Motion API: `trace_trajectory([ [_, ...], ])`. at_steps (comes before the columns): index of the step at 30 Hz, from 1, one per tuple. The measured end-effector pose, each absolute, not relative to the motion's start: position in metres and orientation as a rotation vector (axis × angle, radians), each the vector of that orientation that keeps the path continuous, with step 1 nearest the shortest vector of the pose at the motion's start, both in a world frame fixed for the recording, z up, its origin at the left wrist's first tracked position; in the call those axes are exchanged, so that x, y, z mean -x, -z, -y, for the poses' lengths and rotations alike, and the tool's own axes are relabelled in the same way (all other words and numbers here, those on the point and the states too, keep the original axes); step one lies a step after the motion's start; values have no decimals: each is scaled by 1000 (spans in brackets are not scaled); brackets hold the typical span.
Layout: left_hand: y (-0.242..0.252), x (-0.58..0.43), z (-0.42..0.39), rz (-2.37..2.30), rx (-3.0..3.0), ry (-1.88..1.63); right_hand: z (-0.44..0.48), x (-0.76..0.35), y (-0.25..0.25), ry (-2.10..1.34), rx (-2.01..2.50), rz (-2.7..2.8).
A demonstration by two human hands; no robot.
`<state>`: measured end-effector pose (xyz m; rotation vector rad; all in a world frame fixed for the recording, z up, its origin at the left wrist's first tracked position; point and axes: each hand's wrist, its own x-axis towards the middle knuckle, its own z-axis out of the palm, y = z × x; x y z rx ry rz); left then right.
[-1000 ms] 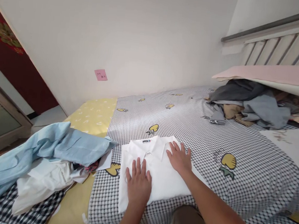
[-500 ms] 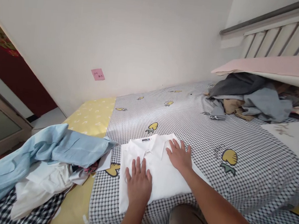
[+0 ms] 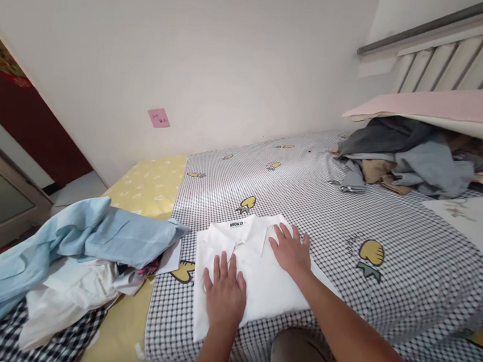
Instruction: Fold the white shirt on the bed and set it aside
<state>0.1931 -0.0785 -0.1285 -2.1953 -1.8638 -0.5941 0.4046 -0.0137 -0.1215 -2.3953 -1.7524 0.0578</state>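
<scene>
A white collared shirt (image 3: pixel 265 286) lies folded on the checked bedsheet near the bed's front edge, its collar at the far end and a dark label inside the neck. My left hand (image 3: pixel 225 296) rests flat on the shirt's left front below the collar, fingers spread. On the right shoulder part of the shirt lies my right hand (image 3: pixel 292 251), also flat with fingers apart. Neither hand grips anything. The cloth under both palms is hidden.
To the left, a light blue garment (image 3: pixel 120 235) lies over a white one (image 3: pixel 72 295). A pile of grey and brown clothes (image 3: pixel 418 158) sits at the back right, under a pink sheet (image 3: pixel 445 104). Behind the bed is a wall with a pink note (image 3: pixel 158 118).
</scene>
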Motion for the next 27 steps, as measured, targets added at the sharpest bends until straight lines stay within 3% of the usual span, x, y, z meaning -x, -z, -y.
trace_trajectory([
  [18, 135, -194, 78, 1884, 2209, 697, 21, -404, 120, -11, 2426, 1794],
  [27, 137, -193, 75, 1796, 2183, 625, 80, -417, 134, 98, 2217, 1938],
])
